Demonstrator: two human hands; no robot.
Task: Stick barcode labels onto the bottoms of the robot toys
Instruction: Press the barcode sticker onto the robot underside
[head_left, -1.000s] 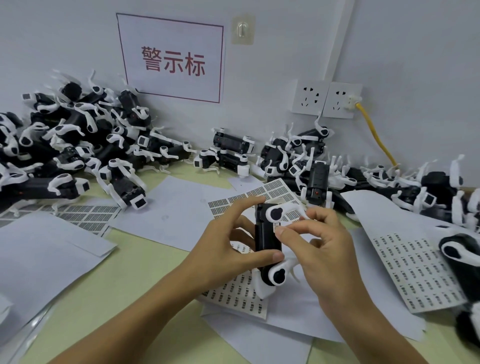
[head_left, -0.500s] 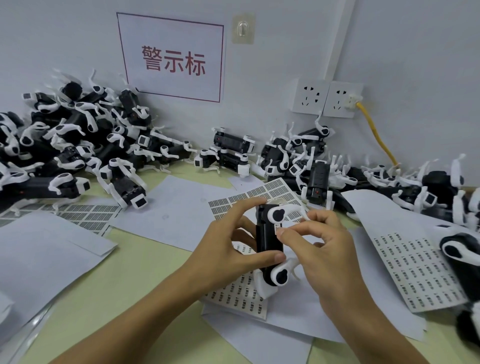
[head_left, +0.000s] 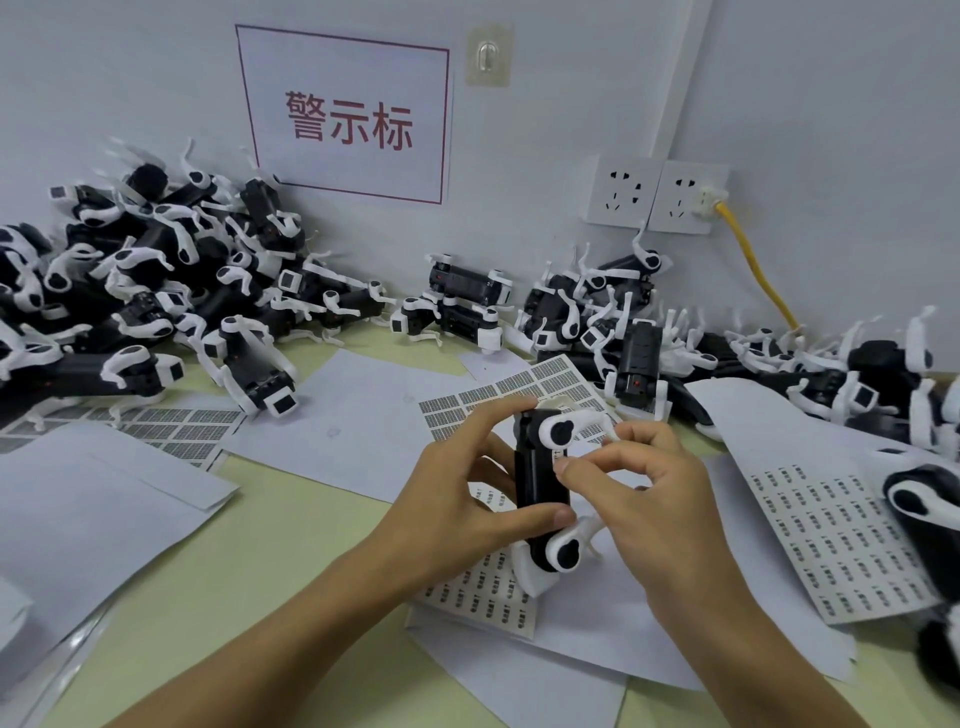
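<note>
A black-and-white robot toy (head_left: 537, 483) stands on end over the table's middle, underside turned to the right. My left hand (head_left: 457, 488) grips its body, index finger on top and thumb near its lower end. My right hand (head_left: 644, 499) pinches a small white label (head_left: 560, 456) between thumb and index finger against the toy's underside. A sheet of small printed labels (head_left: 483, 587) lies under the toy. A barcode label sheet (head_left: 498, 395) lies just behind it. Another label sheet (head_left: 831, 525) lies to the right.
Piles of robot toys lie along the wall at the left (head_left: 135, 291), middle (head_left: 457, 301) and right (head_left: 779, 364). Blank white backing papers (head_left: 83, 509) cover much of the green table (head_left: 249, 561). Wall sockets (head_left: 654, 195) with a yellow cable (head_left: 758, 275) are behind.
My right thumb and index finger have shifted slightly up along the toy's underside with the label. My left hand keeps the same grip on the toy.
</note>
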